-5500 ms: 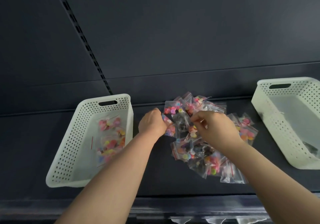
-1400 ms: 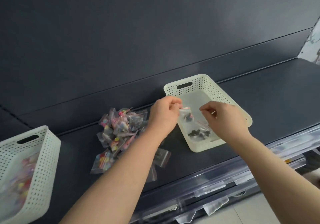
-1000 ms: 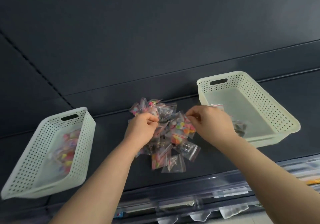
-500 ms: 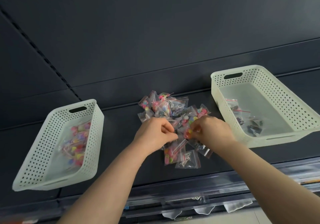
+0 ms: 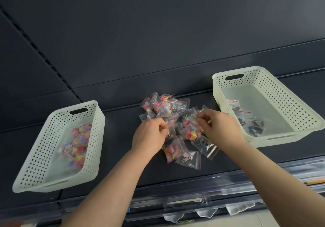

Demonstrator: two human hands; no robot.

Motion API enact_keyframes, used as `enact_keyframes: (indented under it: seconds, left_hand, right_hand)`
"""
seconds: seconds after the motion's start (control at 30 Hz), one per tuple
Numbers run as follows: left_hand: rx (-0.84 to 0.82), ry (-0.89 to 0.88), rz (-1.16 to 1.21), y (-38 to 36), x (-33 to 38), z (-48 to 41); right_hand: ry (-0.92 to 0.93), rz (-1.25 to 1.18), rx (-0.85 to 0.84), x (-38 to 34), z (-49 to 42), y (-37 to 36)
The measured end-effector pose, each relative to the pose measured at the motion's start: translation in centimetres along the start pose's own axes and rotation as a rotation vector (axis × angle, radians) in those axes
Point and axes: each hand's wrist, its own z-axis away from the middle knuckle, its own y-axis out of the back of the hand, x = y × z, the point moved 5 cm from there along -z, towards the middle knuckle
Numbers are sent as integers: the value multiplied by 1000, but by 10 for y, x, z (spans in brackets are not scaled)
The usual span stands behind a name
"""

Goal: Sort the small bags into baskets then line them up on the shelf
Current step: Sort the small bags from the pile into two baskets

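Since 0.5 s ago both hands have drifted apart a bit, and the right one has slid out toward the right side of the pile. Along the front edge of the shelf (image 5: 119,139) runs a clear price rail (image 5: 193,182), pretty blurry. Just past it, 2 bare forearms come up to the pile of small bags (image 5: 165,109), which sits mid-shelf between the 2 baskets and apart from both.

The left hand (image 5: 149,135) is curled, thumb and fingers pinching a clear bag (image 5: 171,130) on the pile's left side; can't make out what's in that one. The right hand (image 5: 219,126) is curled too, fingertips pinching the top of a colourful bag (image 5: 191,131) full of bright beads. A few bags lie loose on the pile's near side, closest to the front edge.

The left basket (image 5: 35,156), white and perforated, sits toward the shelf's left end with bright bags (image 5: 79,147) inside. The right basket (image 5: 274,95) sits toward the right end, further back, holding dark-filled bags (image 5: 253,126). The pile's far end reaches the shelf's back edge, and behind that is the dark back panel (image 5: 158,33).
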Motion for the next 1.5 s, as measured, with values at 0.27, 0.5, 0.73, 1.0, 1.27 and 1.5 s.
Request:
enact_keyframes:
  seconds: [0.27, 0.5, 0.73, 1.0, 1.27, 1.5]
  left_hand:
    - [-335, -92, -257, -19, 7, 28]
    - [-166, 90, 167, -1, -29, 25]
    - [361, 281, 235, 86, -92, 34]
    - [356, 520, -26, 133, -185, 74]
    - [362, 508, 57, 152, -212, 71]
    - [266, 283, 137, 128, -165, 25]
  right_hand:
    - [2, -20, -71, -8, 4, -14]
    - [43, -201, -51, -32, -2, -17]
    - [180, -296, -126, -97, -15, -45]
    - [354, -404, -217, -212, -25, -104]
    - [601, -27, -421, -267, -22, -153]
    - [373, 111, -195, -189, -30, -115]
